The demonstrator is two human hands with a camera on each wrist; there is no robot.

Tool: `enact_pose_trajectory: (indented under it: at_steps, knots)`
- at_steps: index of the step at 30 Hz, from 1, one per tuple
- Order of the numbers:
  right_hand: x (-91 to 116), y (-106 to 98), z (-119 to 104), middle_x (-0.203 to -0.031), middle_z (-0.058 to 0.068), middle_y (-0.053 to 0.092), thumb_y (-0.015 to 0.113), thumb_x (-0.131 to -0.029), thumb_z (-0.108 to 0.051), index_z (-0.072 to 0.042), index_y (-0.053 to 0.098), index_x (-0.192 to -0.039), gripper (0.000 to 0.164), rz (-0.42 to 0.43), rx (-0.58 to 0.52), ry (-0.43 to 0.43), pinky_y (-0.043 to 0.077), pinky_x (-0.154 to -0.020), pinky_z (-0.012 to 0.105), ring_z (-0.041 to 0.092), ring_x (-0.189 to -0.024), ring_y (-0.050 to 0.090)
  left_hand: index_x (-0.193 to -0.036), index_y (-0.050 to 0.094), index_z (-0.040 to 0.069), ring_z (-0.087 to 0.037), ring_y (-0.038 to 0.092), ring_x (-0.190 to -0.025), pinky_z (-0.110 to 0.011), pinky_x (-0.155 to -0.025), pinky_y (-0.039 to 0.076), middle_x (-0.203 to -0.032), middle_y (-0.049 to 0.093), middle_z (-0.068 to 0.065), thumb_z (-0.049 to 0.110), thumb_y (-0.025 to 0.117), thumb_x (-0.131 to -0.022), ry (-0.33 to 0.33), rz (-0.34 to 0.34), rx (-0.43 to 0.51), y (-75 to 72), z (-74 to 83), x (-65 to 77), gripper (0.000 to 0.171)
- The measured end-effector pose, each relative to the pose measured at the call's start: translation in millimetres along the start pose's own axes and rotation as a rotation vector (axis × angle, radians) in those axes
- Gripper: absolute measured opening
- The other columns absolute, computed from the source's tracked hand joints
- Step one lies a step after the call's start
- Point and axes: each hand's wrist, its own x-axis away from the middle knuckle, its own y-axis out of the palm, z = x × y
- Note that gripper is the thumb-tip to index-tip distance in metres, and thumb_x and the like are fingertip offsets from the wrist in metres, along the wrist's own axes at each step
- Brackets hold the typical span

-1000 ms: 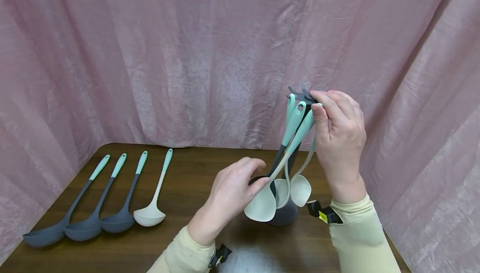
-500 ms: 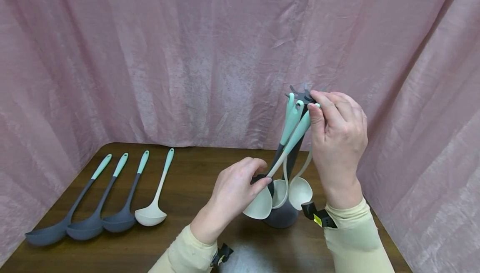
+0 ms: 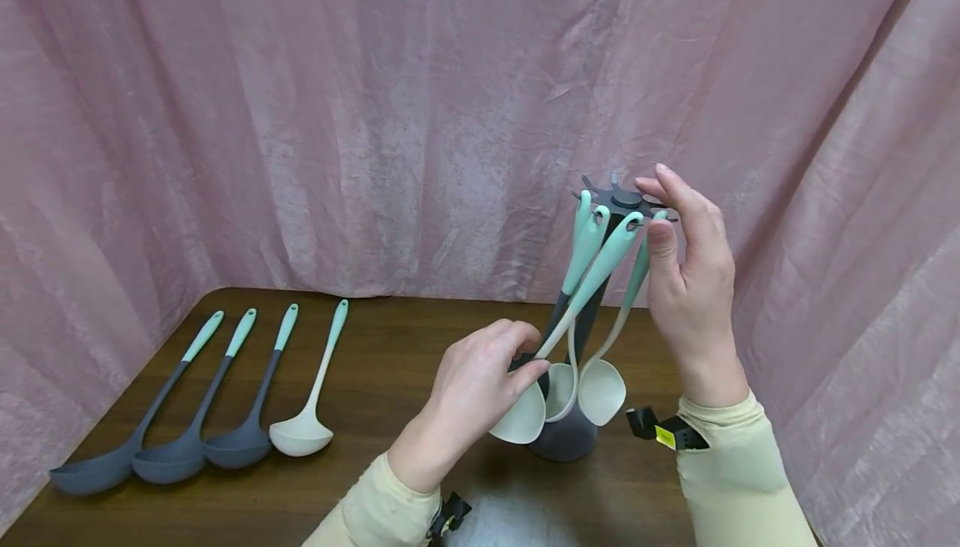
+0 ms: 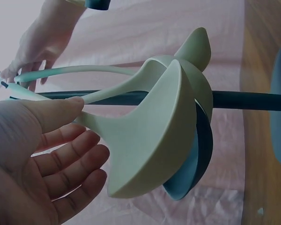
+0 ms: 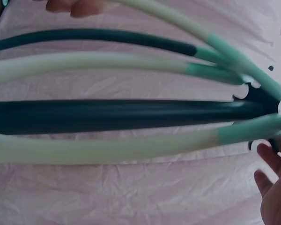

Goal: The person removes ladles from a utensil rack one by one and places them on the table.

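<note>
A dark grey utensil rack with a round base (image 3: 564,440) and a hooked top (image 3: 626,199) bears several ladles with mint handles. My left hand (image 3: 480,380) pinches a white ladle (image 4: 145,145) at its neck, thumb on top, just above the bowl. That ladle's handle (image 3: 611,255) slants up to a hook, its end hole at the hook tip. My right hand (image 3: 693,280) is beside the rack top, fingers extended and apart from the held ladle. Its thumb is close by the handle of another white ladle (image 3: 602,393). Behind the held bowl a dark ladle (image 4: 192,164) partly shows.
On the left of the brown table (image 3: 390,447) lie three dark ladles, one of them the outermost dark ladle (image 3: 93,474), and a white ladle (image 3: 302,433), side by side. A pink curtain (image 3: 420,130) hangs behind and on both sides.
My right hand has let go of the held ladle's handle end and moved slightly right, fingers spreading. The handle end now shows at the hook. My left hand keeps its pinch, almost still.
</note>
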Motion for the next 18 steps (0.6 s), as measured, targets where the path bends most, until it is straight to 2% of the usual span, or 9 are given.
enact_pose_trajectory:
  at_steps: [4,9,13,18]
  knots:
    - [-2,1,6,-0.138,0.014,0.073,0.052,-0.112,-0.058,0.000,0.069,-0.142,0.068,-0.002,-0.085,0.000,0.043,-0.118,0.036,0.025,-0.137,0.062,-0.104,0.076,0.021,-0.007,0.065,-0.083,-0.029,-0.068,0.054,-0.092,0.070,0.010,0.027,0.095,-0.091,0.008,-0.002,0.003,1.7,2.4,-1.1,0.023]
    - [-7,1,5,-0.135,0.023,0.072,0.052,-0.113,-0.053,0.008,0.074,-0.127,0.067,-0.009,-0.153,-0.038,0.043,-0.120,0.040,0.027,-0.138,0.063,-0.102,0.076,0.022,-0.005,0.059,-0.076,-0.026,-0.063,0.049,-0.087,0.066,0.012,0.027,0.095,-0.091,0.023,0.000,-0.012,4.5,3.9,-1.7,0.023]
    - [-11,0,4,-0.131,0.028,0.072,0.053,-0.112,-0.055,0.011,0.075,-0.122,0.071,-0.021,-0.187,-0.060,0.042,-0.122,0.043,0.026,-0.136,0.064,-0.098,0.074,0.022,-0.005,0.055,-0.073,-0.025,-0.060,0.045,-0.083,0.062,0.013,0.027,0.096,-0.089,0.032,0.013,-0.016,6.3,4.6,-2.8,0.024]
    - [-13,1,9,-0.121,0.032,0.072,0.054,-0.112,-0.054,0.012,0.075,-0.121,0.070,-0.014,-0.208,-0.080,0.038,-0.125,0.053,0.028,-0.131,0.067,-0.091,0.071,0.021,-0.006,0.050,-0.067,-0.024,-0.057,0.040,-0.079,0.058,0.013,0.025,0.096,-0.089,0.054,0.021,-0.028,9.4,4.9,-4.8,0.026]
